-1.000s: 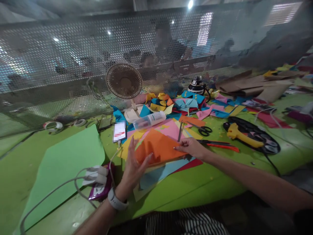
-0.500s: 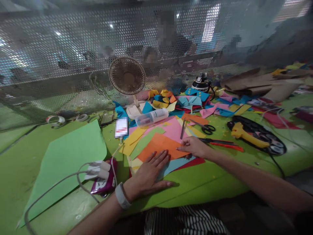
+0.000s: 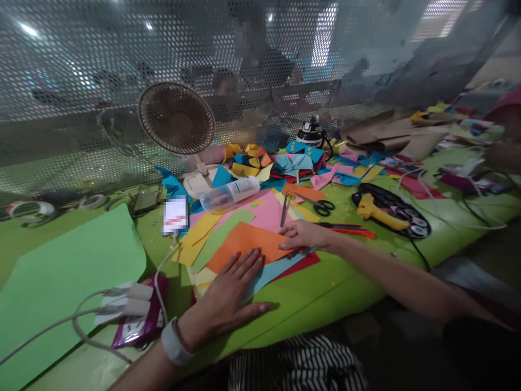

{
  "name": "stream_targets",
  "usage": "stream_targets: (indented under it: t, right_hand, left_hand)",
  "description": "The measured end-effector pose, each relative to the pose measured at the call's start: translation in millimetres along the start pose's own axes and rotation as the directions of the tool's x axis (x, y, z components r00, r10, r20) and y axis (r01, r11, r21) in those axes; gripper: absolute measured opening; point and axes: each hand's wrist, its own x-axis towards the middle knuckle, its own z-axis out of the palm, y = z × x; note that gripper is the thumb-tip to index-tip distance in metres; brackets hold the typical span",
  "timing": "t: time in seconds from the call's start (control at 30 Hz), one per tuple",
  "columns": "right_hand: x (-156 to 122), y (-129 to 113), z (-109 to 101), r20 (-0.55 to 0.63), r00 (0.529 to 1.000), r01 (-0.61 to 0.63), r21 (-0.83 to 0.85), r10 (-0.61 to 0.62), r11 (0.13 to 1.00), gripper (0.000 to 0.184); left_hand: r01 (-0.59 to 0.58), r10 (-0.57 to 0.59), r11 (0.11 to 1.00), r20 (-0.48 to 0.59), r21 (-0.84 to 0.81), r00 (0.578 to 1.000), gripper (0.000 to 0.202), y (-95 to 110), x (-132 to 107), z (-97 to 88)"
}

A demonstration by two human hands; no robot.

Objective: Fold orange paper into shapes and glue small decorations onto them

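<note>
An orange paper sheet [image 3: 248,243] lies on top of a fan of coloured sheets on the green table [image 3: 337,293]. My left hand [image 3: 228,296] rests flat, fingers stretched out, on the near edge of the orange sheet and the blue sheet [image 3: 271,270] beneath it. My right hand [image 3: 303,237] lies on the orange sheet's right corner with its fingers curled down on the paper. A thin dark tool [image 3: 284,209] lies just beyond my right hand. A pale band sits on my left wrist.
A small fan [image 3: 177,119] stands behind the papers. Nearby lie a clear bottle [image 3: 232,193], scissors [image 3: 321,205], a red-handled cutter [image 3: 350,229], a yellow glue gun [image 3: 380,212], a large green sheet [image 3: 65,271], a plugged-in charger [image 3: 130,298] and tape rolls [image 3: 30,209]. A perforated metal screen closes the back.
My left hand came down from holding the orange sheet tilted up and now presses it flat. The sheet lies level. The view has swung to the right.
</note>
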Motion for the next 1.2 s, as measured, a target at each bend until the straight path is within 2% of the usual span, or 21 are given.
stream_targets:
  t: [0.1,0.43,0.6,0.7,0.9,1.13,1.2]
  right_hand:
    - [1,2,-2,0.017,1.000,-0.006,0.015,0.006,1.000,0.052]
    - [2,4,2,-0.027,1.000,-0.014,-0.005,0.013,1.000,0.042]
    - [3,3,3,-0.014,1.000,-0.008,-0.045,0.007,0.999,0.031]
    - [4,4,3,-0.019,1.000,-0.019,-0.048,0.018,0.999,0.024]
    - [10,9,-2,-0.005,1.000,-0.023,-0.004,0.023,1.000,0.032]
    - [4,-4,-3,0.007,0.996,-0.087,-0.020,0.087,0.996,0.006]
    - [2,-8,-3,0.007,0.995,-0.103,-0.021,0.103,0.994,0.009]
  left_hand:
    - [-0.011,0.011,1.000,-0.019,0.016,1.000,0.082,0,0,1.6]
    - [-0.015,0.017,0.998,-0.026,0.064,1.000,0.083,4,2,0.0]
    - [-0.010,0.015,0.996,-0.061,0.084,0.998,0.085,3,5,0.1]
    - [-0.017,0.020,0.997,-0.043,0.075,0.999,0.085,2,7,0.4]
    - [-0.027,0.028,0.999,-0.016,0.025,0.999,0.078,-1,6,1.4]
    - [-0.022,0.024,0.999,-0.056,0.030,0.998,0.081,-1,6,5.2]
    - [-0.021,0.024,0.999,-0.060,0.039,0.998,0.081,-2,7,5.5]
